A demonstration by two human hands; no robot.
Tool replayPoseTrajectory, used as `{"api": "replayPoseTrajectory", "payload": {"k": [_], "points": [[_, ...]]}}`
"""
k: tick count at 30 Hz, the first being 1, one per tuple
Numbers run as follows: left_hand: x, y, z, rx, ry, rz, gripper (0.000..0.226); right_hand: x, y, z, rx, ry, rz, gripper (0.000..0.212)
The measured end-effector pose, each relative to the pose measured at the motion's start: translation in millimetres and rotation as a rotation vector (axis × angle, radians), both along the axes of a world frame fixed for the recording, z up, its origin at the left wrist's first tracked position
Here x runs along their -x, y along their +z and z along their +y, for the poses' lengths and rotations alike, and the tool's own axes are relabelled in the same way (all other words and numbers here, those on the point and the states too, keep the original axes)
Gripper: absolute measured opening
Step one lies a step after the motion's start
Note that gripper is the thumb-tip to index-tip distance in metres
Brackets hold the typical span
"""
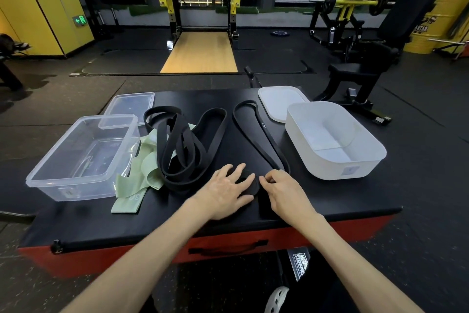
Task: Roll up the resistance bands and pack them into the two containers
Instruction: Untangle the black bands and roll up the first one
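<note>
A gym is showing here: a black-and-yellow steel power rack (175, 20) is standing over a pale wooden lifting platform (200, 52) at twelve o'clock, a yellow plate-loaded weight machine (350, 4) and a black padded exercise seat (411, 8) are sitting at two o'clock, and dark speckled rubber flooring (63, 99) is covering the ground.

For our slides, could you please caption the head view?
The left hand presses and the right hand pinches a partly rolled black band between the clear box and the white box.

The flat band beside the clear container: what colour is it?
The flat band is pale green; head view shows it best.
</note>
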State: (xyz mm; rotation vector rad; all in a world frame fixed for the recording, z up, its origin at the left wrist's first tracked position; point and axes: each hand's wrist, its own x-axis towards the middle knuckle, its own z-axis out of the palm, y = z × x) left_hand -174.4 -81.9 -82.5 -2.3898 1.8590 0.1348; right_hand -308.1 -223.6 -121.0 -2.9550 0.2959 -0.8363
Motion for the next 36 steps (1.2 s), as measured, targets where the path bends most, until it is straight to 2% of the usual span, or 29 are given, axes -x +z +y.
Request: {"api": "replayPoseTrajectory", "payload": {"k": [3,5,12,16,18,19,21,22,28,36], "points": [[-19.9,7.4,-5.3,-0.051,-0.185,-0.031,0.060,-0.5,-1.0,-1.3,-0.022,0.003,0.003,0.039],[-21.1,8.7,-4.7,-0.032,-0.223,-0.041,0.059,0.3,-0.5,-2.5,-0.028,0.003,-0.002,0.037],[3.9,-8.9,-0.8,0.205,-0.042,-0.082,0.061,6.9,0.9,-2.6,-0.062,-0.109,0.000,0.041],[15.6,-13.3,-4.0,0.204,0.036,-0.125,0.059,4.2,5.0,-2.8,-0.020,-0.096,0.057,0.049],[17.6,-18.8,-8.6,0.150,0.002,-0.162,0.074,5.0,5.9,-1.4,-0.014,-0.100,0.053,0.039],[18.4,-20.4,-9.6,0.114,-0.019,-0.205,0.074,5.5,6.3,-0.3,-0.018,-0.100,0.048,0.032],[23.4,-20.7,-8.3,0.064,-0.023,-0.323,0.052,5.8,7.3,1.6,-0.033,-0.100,0.032,0.023],[26.6,-20.1,-7.8,0.058,-0.015,-0.339,0.051,5.6,7.6,1.8,-0.039,-0.098,0.023,0.021],[31.7,-17.1,-13.3,0.219,0.277,-0.143,0.058,2.7,7.3,0.2,-0.057,-0.096,0.055,0.033],[33.9,-17.8,-17.5,0.224,0.391,-0.101,0.059,-7.8,9.4,11.5,-0.092,-0.128,0.051,0.043]]}}
